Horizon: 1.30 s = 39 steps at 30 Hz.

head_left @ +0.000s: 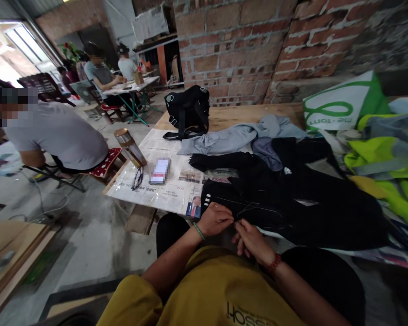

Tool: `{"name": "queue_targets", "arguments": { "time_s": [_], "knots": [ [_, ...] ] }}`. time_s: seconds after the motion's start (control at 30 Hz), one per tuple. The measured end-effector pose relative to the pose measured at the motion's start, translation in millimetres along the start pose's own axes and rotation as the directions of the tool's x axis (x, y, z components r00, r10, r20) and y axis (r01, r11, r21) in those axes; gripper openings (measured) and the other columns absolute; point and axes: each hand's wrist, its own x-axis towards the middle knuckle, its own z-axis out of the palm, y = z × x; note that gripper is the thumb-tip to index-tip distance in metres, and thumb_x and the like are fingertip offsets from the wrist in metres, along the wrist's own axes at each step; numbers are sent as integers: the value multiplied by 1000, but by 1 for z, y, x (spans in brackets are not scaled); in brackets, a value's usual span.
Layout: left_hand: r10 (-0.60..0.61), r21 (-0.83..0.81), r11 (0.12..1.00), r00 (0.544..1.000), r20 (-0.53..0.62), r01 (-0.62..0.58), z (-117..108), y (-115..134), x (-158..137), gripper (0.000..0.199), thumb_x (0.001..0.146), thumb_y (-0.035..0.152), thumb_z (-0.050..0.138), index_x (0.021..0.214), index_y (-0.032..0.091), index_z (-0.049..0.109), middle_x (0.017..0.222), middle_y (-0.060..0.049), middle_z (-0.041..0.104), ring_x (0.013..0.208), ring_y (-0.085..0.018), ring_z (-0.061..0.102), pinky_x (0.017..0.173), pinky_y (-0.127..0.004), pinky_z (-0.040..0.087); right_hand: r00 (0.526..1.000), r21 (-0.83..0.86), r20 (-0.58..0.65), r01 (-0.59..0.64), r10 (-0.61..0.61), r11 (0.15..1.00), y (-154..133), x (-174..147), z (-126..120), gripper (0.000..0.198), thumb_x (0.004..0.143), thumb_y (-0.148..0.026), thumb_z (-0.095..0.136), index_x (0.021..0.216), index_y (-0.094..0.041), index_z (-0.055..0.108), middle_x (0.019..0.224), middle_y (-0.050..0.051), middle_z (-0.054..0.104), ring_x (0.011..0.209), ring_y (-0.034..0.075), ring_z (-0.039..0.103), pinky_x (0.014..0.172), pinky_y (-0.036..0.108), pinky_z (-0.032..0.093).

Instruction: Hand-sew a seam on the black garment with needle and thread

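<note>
In the head view, my left hand [216,219], with a green bead bracelet at the wrist, is closed in a pinch over the table's front edge. My right hand [250,237], wearing a red bracelet, pinches close beside it, the fingertips of both nearly touching. Whatever lies between the fingertips is too small to make out. Just beyond them spreads a black garment [258,185] with short white stripes near its left end. Loose pale thread [253,206] lies on the cloth near my fingers.
Newspaper [166,194] covers the table, bearing a phone [159,171], a metal flask [131,146], glasses [138,178] and a black bag [187,111]. Grey cloth [221,138], a green-white bag [343,102] and yellow-green clothing [377,154] lie beyond. A person [61,131] sits at left; others sit farther back.
</note>
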Motion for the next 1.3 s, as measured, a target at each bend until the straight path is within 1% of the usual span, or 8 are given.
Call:
{"name": "queue_targets", "arguments": {
  "time_s": [0.13,0.3,0.47,0.67,0.87,0.93,1.07,1.3],
  "knots": [
    [7,-11,1000,1000,15,-7,0,0,1,11,80,23,58,77,20,69,86,-3,71,84,-13,64,83,-31,40,997,67,-22,78,-77,995,1,0,0,27,78,-45,43,73,-19,44,67,0,64,32,6,48,30,17,24],
    [26,-62,998,1000,13,-25,0,0,1,9,77,22,61,73,19,69,83,-3,72,80,-14,65,83,-32,40,996,214,-63,69,-57,974,4,0,1,27,72,-45,50,70,-18,48,67,1,64,30,4,40,34,20,22],
    [15,-170,985,999,-28,-20,-3,1,4,10,76,21,60,71,18,68,78,-3,71,77,-14,65,81,-31,44,984,176,-116,157,-138,972,6,1,0,29,71,-46,50,64,-18,47,58,-2,57,30,4,35,35,21,21],
    [-149,-317,940,987,-53,125,-3,0,10,12,77,14,57,72,15,68,72,-4,68,69,-12,62,67,-23,49,980,151,-123,173,-156,973,1,2,2,29,73,-46,47,64,-18,47,53,-4,51,31,3,32,34,20,19],
    [-277,-208,941,961,-16,267,-1,-1,9,21,72,9,61,91,17,67,81,-2,68,77,-13,62,74,-25,48,983,204,-135,150,-124,967,-2,2,5,25,72,-42,49,66,-18,48,50,-7,47,30,2,30,32,19,19],
    [-240,-150,960,971,0,238,1,-3,8,24,72,9,61,93,18,66,81,-2,67,77,-13,61,75,-26,47,983,222,-139,145,-116,964,-2,2,5,25,72,-42,49,66,-18,48,49,-7,46,29,2,29,32,18,19],
    [-142,-49,989,990,-12,142,5,-5,6,10,76,13,60,80,17,67,76,-2,65,74,-13,59,73,-26,45,981,239,-152,153,-119,959,-2,2,4,24,72,-41,49,67,-18,49,48,-7,47,29,2,29,31,18,19],
    [-171,-12,985,979,-111,170,10,-1,3,7,79,18,59,77,17,66,72,-2,63,70,-12,57,68,-25,43,977,258,-174,162,-119,953,-1,-1,6,23,73,-40,50,68,-18,49,45,-8,44,30,3,28,31,17,17]
  ]
}}
